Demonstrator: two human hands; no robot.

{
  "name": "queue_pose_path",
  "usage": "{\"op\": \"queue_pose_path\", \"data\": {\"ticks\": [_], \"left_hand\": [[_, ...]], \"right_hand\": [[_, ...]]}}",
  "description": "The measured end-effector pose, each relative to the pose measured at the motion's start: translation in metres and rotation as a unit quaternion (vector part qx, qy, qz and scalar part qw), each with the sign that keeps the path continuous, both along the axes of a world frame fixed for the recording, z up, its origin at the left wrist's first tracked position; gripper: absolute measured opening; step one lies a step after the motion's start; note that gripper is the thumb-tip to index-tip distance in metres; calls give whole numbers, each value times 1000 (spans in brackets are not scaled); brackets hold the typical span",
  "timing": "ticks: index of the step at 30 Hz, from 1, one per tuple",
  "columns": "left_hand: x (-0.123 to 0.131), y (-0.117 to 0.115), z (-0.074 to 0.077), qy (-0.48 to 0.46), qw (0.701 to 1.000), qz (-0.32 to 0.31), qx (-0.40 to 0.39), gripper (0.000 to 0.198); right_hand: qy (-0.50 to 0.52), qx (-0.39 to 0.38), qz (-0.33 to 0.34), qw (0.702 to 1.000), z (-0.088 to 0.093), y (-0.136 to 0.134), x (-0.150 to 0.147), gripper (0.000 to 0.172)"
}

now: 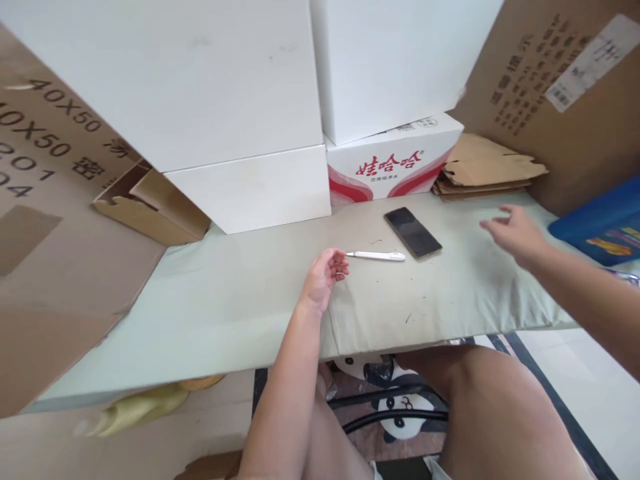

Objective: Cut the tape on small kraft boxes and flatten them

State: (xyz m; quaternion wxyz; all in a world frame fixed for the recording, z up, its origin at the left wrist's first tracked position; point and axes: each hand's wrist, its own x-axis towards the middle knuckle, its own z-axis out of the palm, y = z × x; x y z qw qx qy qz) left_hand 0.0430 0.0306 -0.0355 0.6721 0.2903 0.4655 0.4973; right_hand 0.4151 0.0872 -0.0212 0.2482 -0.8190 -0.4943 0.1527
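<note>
My left hand (pixel 324 275) rests on the pale green table cover (pixel 225 300), palm turned up, fingers loosely curled and holding nothing. Just right of its fingertips lies a white knife-like tool (pixel 376 255), a small gap apart. A black phone (pixel 413 231) lies flat beyond the tool. My right hand (pixel 515 233) hovers over the table to the right of the phone, fingers spread and pointing left, with nothing in it.
Large white boxes (pixel 200 100) are stacked at the back, with a red-and-white printed carton (pixel 395 167) beside them. Flattened cardboard (pixel 480 170) lies at the back right, an open cardboard box (pixel 150 207) at the left, a blue package (pixel 605 220) at the right edge.
</note>
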Motion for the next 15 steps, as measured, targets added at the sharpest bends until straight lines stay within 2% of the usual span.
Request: {"op": "queue_pose_path", "data": {"ticks": [3, 6, 8, 11, 15], "left_hand": [[-7, -5, 2, 0, 1000, 22, 16, 22], [-16, -11, 5, -10, 997, 59, 41, 10], [-24, -16, 8, -26, 995, 85, 53, 7], [-40, -24, 13, -61, 988, 127, 64, 7], [-68, -33, 18, -110, 974, 189, 65, 7]], "right_hand": [[23, -28, 77, 996, -30, -34, -31, 62], [3, -12, 194, 981, -43, -48, -68, 54], [-34, 25, 298, 954, -46, -48, -97, 52], [-91, 85, 428, 895, -45, -42, -146, 48], [-139, 99, 522, 835, -34, -36, -219, 45]]}}
